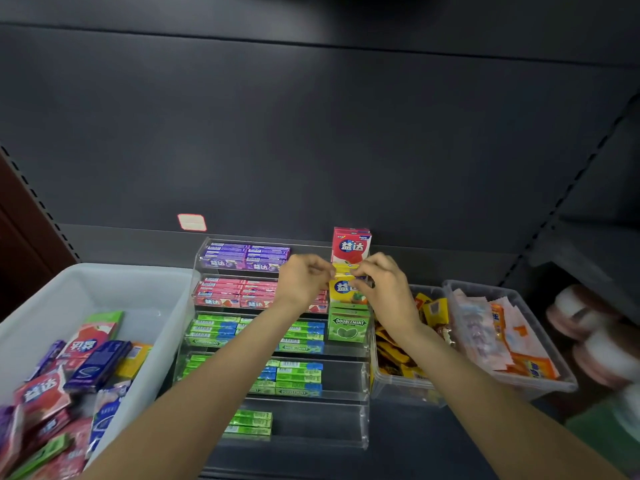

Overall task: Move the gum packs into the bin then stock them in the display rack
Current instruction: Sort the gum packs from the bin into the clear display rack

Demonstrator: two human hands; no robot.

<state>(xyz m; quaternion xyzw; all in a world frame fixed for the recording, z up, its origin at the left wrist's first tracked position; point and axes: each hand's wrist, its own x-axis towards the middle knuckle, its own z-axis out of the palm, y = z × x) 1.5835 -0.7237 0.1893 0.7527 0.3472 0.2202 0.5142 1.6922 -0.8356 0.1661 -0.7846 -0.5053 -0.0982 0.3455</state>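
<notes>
Both hands meet at the right end of the clear display rack. The left hand and right hand each pinch the top edge of a yellow gum pack, which stands upright in the second tier, below a red pack and above a green Doublemint pack. The white bin to the left holds loose packs, their labels seemingly mixed flavours, though blurred.

Yellow gum pack upright, apparently in rack's second tier.
</notes>
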